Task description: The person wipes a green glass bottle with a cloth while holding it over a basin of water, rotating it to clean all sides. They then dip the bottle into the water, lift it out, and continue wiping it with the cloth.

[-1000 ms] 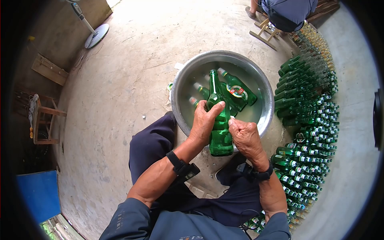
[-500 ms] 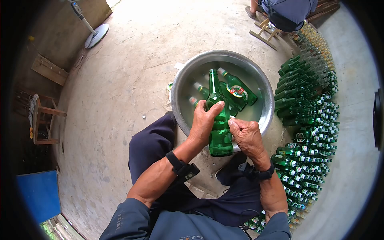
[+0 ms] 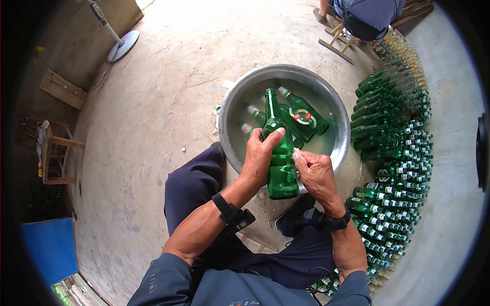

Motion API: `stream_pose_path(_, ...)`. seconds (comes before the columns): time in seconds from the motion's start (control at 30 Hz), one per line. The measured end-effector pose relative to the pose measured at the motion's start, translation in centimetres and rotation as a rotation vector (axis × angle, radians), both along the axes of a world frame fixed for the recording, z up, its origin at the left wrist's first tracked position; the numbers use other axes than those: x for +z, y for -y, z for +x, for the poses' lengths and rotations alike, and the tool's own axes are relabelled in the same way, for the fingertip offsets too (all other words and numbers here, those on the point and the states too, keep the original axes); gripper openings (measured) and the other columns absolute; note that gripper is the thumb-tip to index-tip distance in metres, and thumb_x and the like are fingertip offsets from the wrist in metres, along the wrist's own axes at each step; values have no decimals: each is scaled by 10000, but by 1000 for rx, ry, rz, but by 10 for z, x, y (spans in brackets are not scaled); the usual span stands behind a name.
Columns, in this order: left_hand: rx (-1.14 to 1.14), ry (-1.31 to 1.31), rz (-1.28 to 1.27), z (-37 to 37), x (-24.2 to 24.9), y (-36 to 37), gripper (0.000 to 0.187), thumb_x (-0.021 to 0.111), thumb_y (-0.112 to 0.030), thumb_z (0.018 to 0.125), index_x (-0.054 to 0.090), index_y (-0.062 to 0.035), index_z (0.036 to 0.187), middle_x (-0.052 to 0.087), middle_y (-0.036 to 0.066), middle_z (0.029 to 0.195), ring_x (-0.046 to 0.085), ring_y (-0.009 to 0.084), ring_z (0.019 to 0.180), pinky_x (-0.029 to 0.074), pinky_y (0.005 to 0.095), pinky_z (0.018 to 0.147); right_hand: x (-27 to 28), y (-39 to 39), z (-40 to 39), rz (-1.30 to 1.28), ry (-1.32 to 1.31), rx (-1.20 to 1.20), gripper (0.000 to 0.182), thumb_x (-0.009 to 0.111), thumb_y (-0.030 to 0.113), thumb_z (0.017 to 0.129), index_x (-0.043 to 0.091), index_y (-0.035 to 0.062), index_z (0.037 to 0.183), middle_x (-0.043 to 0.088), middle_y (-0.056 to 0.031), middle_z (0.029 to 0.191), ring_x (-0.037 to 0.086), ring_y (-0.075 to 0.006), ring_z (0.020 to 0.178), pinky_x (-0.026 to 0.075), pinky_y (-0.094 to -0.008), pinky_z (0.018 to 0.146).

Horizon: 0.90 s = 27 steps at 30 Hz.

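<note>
A green glass beer bottle (image 3: 282, 176) leans neck-up over the near side of a metal basin (image 3: 340, 145). My left hand (image 3: 258, 157) is closed around its middle, thumb across the front. At the bottle's right side, my right hand (image 3: 317, 173) is closed in a pinch, thumb and forefinger against the glass. A tiny pale bit shows at those fingertips, too small to name. In the basin's cloudy water lie several more green bottles, among them a labelled beer bottle (image 3: 308, 115) with a red and white oval label.
Rows of green bottles (image 3: 380, 209) lie stacked along the wall to the right. Farther back, a person (image 3: 362, 18) sits on a low wooden stool (image 3: 337, 46). A stand fan (image 3: 122, 45), a wooden stool (image 3: 60, 153) and a blue panel (image 3: 49, 250) are at the left.
The bottle's neck has tipped slightly to the left and its base slightly to the right. Both hands keep their grip and have barely moved.
</note>
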State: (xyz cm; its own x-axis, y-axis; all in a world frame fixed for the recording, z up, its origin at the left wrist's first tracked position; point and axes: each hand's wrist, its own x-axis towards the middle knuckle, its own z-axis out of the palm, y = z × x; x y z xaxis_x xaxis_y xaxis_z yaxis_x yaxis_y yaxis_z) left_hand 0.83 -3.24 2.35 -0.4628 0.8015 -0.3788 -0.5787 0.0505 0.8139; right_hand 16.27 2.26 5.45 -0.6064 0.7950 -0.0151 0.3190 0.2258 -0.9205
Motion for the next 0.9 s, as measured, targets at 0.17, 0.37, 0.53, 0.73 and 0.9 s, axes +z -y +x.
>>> stream_pose_path(0.17,-7,-44,-4,0,0,1,500,767,-371,875,537,24,1076,601,85,906,595,125,753,524,294,660,9,2,0,43,-7,30,234,637,133,974,612,-55,838,414,-128,613,369,-152,562,389,-366,529)
stream_pose_path(0.37,0,-42,7,1,7,2,498,772,-367,873,539,26,1072,604,86,909,595,125,759,520,293,661,4,-2,3,1,44,42,233,639,136,970,611,-56,840,439,-126,612,378,-151,562,395,-356,533)
stream_pose_path(0.53,-7,-55,-2,-1,2,0,484,772,-352,876,536,24,1068,607,86,904,598,121,753,523,291,656,6,0,0,32,-7,42,238,630,124,971,592,-52,816,422,-109,600,367,-149,559,384,-360,527)
stream_pose_path(0.73,-40,-62,-12,0,9,2,404,720,-339,908,532,-31,1089,581,62,916,606,124,752,544,294,636,3,-1,3,-34,21,30,241,624,118,979,606,-56,814,389,-79,593,368,-116,566,376,-346,518)
stream_pose_path(0.9,-52,-48,-14,-2,4,2,405,719,-340,910,530,-31,1092,588,67,927,613,125,763,548,294,645,5,0,1,-39,28,-3,248,629,128,984,614,-55,818,371,-43,601,367,-86,578,362,-327,511)
